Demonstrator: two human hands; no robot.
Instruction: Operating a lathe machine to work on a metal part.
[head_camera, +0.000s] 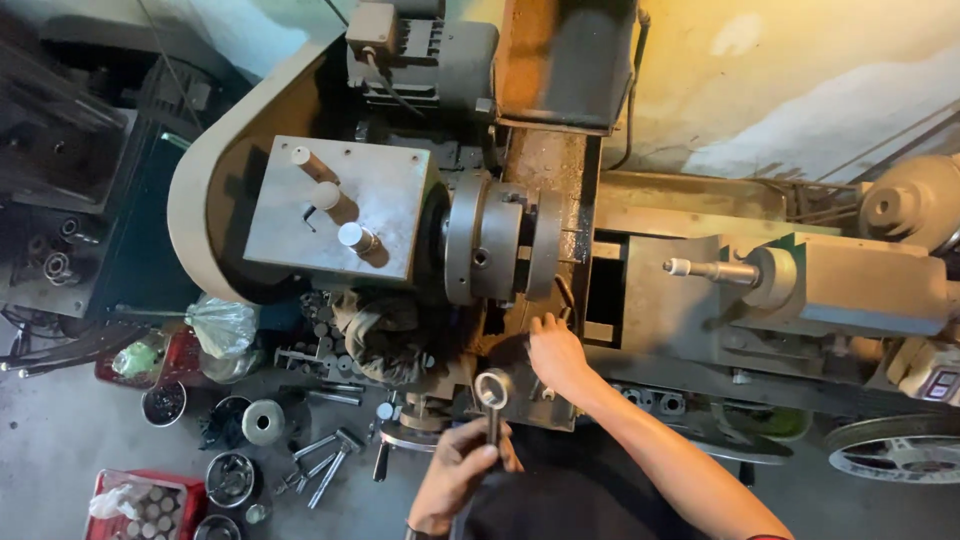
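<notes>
Steel ring-ended wrench (492, 395) in left hand (455, 478), beside round metal chuck (490, 250).

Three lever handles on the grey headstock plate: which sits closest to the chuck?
The lowest lever, with the shiny round end, sits nearest the chuck. The other two stand further up and left on the plate.

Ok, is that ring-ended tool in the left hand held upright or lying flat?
Upright: the left hand grips the ring-ended tool by its shank, ring on top.

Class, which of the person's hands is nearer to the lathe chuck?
Right. The right hand reaches up just below the lathe chuck. The left hand is farther down, gripping a ring spanner.
</notes>
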